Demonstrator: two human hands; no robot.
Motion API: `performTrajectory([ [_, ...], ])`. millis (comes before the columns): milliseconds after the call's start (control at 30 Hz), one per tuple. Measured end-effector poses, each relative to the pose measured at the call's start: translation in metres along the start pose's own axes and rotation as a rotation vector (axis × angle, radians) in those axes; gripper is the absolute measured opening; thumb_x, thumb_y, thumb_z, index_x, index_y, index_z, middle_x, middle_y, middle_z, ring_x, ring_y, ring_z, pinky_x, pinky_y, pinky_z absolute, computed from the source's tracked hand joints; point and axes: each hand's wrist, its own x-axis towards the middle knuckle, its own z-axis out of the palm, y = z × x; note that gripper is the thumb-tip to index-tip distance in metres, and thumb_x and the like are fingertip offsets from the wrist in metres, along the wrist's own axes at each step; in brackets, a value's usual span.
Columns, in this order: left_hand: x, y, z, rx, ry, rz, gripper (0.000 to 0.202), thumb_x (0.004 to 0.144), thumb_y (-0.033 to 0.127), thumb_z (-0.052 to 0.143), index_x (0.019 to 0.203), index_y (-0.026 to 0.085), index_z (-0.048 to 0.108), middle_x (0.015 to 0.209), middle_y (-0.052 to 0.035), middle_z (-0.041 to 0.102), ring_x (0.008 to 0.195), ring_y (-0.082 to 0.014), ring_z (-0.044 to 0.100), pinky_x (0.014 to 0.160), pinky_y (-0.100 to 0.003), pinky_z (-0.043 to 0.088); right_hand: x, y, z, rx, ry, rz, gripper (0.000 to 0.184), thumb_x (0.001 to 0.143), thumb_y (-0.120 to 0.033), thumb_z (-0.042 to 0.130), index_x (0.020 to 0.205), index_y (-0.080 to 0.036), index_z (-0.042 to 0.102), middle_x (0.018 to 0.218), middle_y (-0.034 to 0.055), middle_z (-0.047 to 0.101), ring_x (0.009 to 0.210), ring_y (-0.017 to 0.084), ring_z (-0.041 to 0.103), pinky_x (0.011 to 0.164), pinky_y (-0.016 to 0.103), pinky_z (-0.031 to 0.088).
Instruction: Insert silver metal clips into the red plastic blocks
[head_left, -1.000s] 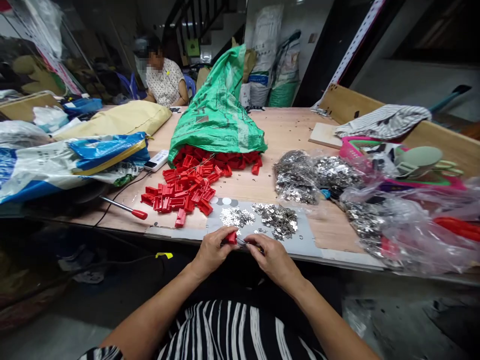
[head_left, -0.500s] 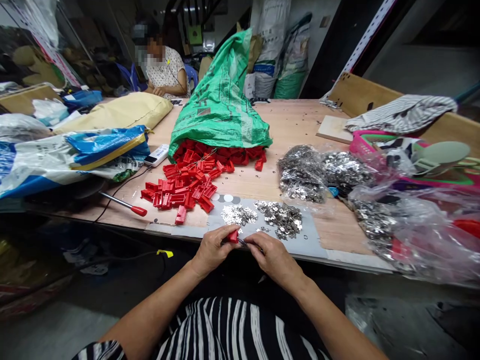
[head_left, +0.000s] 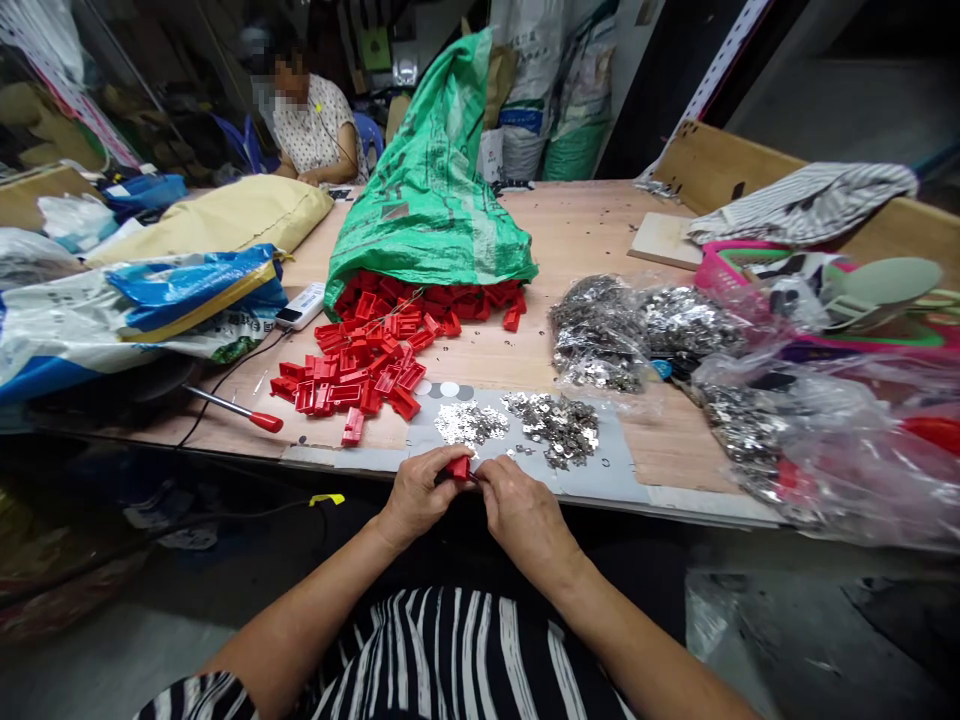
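Observation:
My left hand [head_left: 417, 492] is closed around a small red plastic housing [head_left: 459, 467] at the table's front edge. Against its right side, my right hand [head_left: 517, 500] pinches a thin dark tool, mostly hidden by the fingers, whose tip meets the housing. Just beyond the hands, two piles of small metal pieces lie on a grey sheet [head_left: 616, 470]: a brighter pile [head_left: 471, 424] and a darker pile [head_left: 559, 430]. Many more red housings [head_left: 352, 375] are heaped to the left, spilling from a green woven sack [head_left: 442, 220].
Clear bags of metal parts [head_left: 600, 330] stand to the right, near a pink basket [head_left: 712, 262]. At left are a red-handled lever [head_left: 264, 421], a white device [head_left: 301, 304] and a yellow sack [head_left: 232, 220]. Another person [head_left: 315, 125] sits across the table.
My right hand has come closer to the red housing, and less of the thin tool shows between the hands. The whole view has shifted slightly.

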Motion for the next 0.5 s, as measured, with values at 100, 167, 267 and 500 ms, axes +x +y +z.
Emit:
performTrajectory([
  [100, 0.0, -0.001, -0.002, -0.03, -0.026, -0.026, 0.033, 0.077, 0.023, 0.068, 0.11, 0.023, 0.065, 0.107, -0.0053, 0.07, 0.097, -0.021, 0.065, 0.089, -0.034, 0.05, 0.002, 0.009, -0.006, 0.156, -0.025, -0.039, 0.017, 0.088, -0.014, 0.048, 0.091, -0.022, 0.063, 0.087, 0.0036, 0.064, 0.08, 0.016, 0.061, 0.07, 0.027, 0.045],
  [167, 0.001, -0.002, -0.004, -0.079, -0.048, -0.029, 0.033, 0.077, 0.025, 0.068, 0.109, 0.023, 0.065, 0.106, -0.0055, 0.07, 0.097, -0.0207, 0.065, 0.089, -0.033, 0.05, 0.001, 0.015, -0.011, 0.252, -0.032, -0.057, 0.017, 0.088, -0.016, 0.049, 0.091, -0.023, 0.064, 0.087, 0.0026, 0.064, 0.081, 0.016, 0.061, 0.073, 0.027, 0.045],
  [267, 0.0, -0.003, -0.007, -0.155, -0.07, -0.027, 0.033, 0.077, 0.027, 0.068, 0.11, 0.022, 0.064, 0.104, -0.0057, 0.069, 0.095, -0.0196, 0.065, 0.088, -0.032, 0.05, -0.001, 0.018, -0.017, 0.303, -0.018, -0.056, 0.017, 0.088, -0.016, 0.05, 0.092, -0.023, 0.065, 0.088, 0.0031, 0.065, 0.082, 0.017, 0.061, 0.074, 0.028, 0.045],
  [500, 0.001, -0.007, -0.007, -0.136, -0.081, 0.043, 0.032, 0.079, 0.026, 0.067, 0.11, 0.022, 0.064, 0.106, -0.0061, 0.069, 0.101, -0.0204, 0.063, 0.093, -0.033, 0.047, -0.003, 0.015, -0.013, 0.239, -0.048, -0.05, 0.015, 0.088, -0.017, 0.051, 0.094, -0.022, 0.064, 0.091, 0.0034, 0.065, 0.084, 0.017, 0.062, 0.075, 0.029, 0.045],
])
